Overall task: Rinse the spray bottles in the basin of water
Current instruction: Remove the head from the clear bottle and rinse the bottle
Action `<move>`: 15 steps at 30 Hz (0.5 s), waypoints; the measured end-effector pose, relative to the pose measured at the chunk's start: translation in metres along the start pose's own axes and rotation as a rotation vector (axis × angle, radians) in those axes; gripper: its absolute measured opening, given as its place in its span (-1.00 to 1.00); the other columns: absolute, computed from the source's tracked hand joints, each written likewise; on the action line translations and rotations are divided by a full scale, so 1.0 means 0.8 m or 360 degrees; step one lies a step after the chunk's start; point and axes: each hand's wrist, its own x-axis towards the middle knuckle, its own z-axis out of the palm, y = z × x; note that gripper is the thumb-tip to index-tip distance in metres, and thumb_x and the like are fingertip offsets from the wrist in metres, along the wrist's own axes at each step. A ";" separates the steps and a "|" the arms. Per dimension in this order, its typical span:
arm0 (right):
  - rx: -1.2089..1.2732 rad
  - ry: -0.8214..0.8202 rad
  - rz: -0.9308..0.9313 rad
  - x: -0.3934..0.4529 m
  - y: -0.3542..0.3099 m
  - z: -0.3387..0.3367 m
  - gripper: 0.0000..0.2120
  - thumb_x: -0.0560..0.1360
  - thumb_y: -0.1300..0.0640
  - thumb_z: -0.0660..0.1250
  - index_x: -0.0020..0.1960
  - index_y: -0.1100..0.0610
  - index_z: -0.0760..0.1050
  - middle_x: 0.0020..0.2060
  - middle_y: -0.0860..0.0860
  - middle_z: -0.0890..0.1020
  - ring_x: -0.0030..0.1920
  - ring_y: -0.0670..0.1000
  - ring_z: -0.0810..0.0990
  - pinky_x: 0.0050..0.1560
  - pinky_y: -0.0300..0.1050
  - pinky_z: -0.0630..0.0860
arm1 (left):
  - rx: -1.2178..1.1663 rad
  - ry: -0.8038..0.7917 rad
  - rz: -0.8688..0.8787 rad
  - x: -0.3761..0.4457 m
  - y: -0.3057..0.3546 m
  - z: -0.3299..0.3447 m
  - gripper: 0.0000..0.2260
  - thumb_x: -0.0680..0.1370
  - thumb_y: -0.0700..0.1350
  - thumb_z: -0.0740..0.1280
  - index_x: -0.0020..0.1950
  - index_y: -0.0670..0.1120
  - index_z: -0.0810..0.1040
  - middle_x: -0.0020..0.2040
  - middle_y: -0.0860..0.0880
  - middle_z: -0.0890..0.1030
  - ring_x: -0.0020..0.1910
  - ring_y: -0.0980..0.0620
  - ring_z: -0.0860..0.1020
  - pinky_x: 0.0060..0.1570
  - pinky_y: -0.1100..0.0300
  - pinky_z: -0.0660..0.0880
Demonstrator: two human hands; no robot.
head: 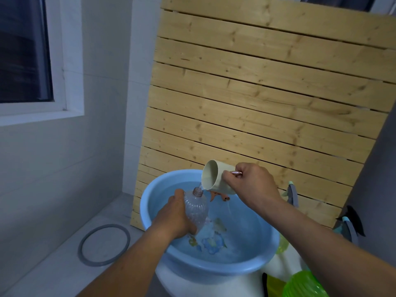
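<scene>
Holding the clear bottle (196, 207) upright over the left side of the blue basin (216, 267), left hand (177, 217) wrapping its body in a firm grip so the open neck is facing the stream. Tilting the cream cup (216, 176) by its handle, right hand (248, 181) clenching it, pouring a thin stream into the neck, probably for rinsing inside. Keeping both above the water so spills are falling back in; green bottles (304, 285) waiting near right.
</scene>
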 end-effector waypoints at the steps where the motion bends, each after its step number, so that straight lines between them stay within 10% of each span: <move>1: -0.0016 0.0003 -0.0013 -0.001 -0.001 0.000 -0.60 0.41 -0.08 0.30 -0.46 0.10 0.26 -0.66 -0.11 0.41 -0.57 -0.06 0.30 -0.52 -0.19 0.14 | 0.0005 0.0000 0.0001 0.000 0.000 0.000 -0.25 0.22 -0.06 0.60 0.22 0.04 0.19 0.15 0.00 0.42 0.04 -0.09 0.53 0.01 0.01 0.53; 6: -0.0050 -0.0002 -0.0112 -0.005 -0.006 -0.002 -0.60 0.43 -0.06 0.29 -0.47 0.08 0.24 -0.62 -0.30 0.43 -0.45 -0.30 0.44 -0.52 -0.21 0.10 | 0.0007 0.0001 -0.0001 0.002 -0.001 0.002 -0.24 0.20 -0.04 0.61 0.20 0.05 0.19 0.15 0.01 0.41 0.03 -0.08 0.52 0.01 0.03 0.52; 15: -0.0181 0.0042 -0.0264 -0.007 -0.008 -0.001 -0.61 0.44 -0.08 0.28 -0.40 0.17 0.32 -0.52 0.04 0.40 -0.45 0.09 0.37 -0.47 -0.11 0.20 | 0.0006 -0.0018 -0.0006 0.003 -0.002 0.003 -0.25 0.19 -0.04 0.61 0.19 0.04 0.21 0.15 0.01 0.44 0.06 -0.10 0.54 0.00 0.02 0.52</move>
